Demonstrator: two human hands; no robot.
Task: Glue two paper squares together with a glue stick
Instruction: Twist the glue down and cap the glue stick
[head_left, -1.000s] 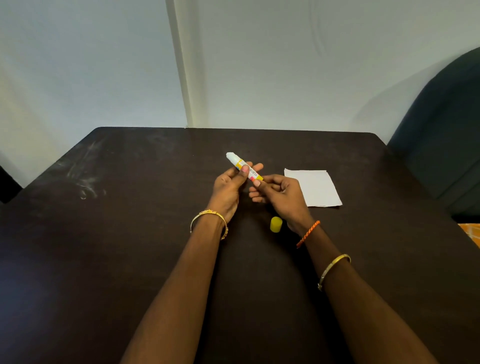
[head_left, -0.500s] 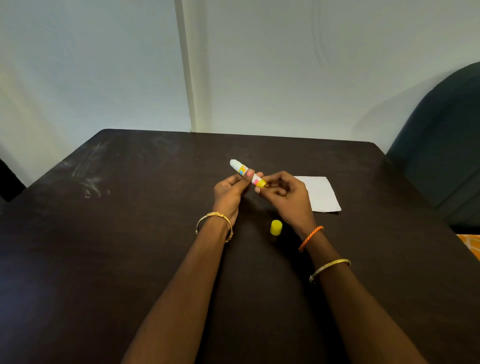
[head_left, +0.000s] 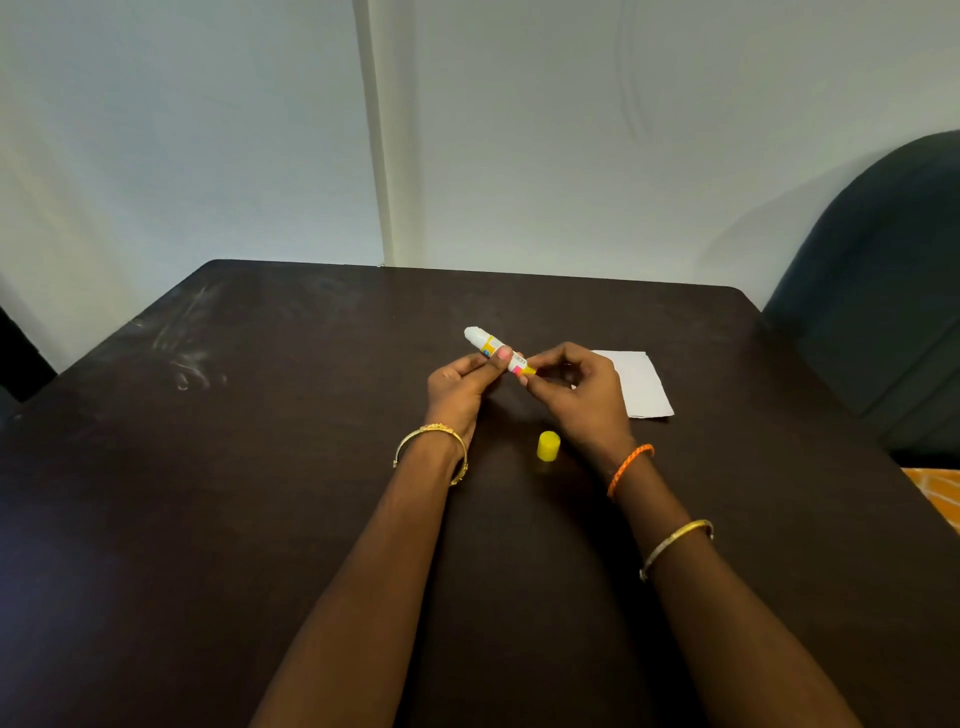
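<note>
Since a second ago, the right hand (head_left: 576, 400) has closed in on the yellow base of the uncapped glue stick (head_left: 496, 349), while the left hand (head_left: 460, 387) pinches its white barrel above the table (head_left: 260, 467). Its yellow cap (head_left: 548, 446) lies below; the paper squares (head_left: 641, 384) lie beside the right hand.

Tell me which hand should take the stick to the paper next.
Right, probably. The right hand already pinches the glue stick at its base, and the paper lies just beyond it; the left hand sits farther away.
</note>
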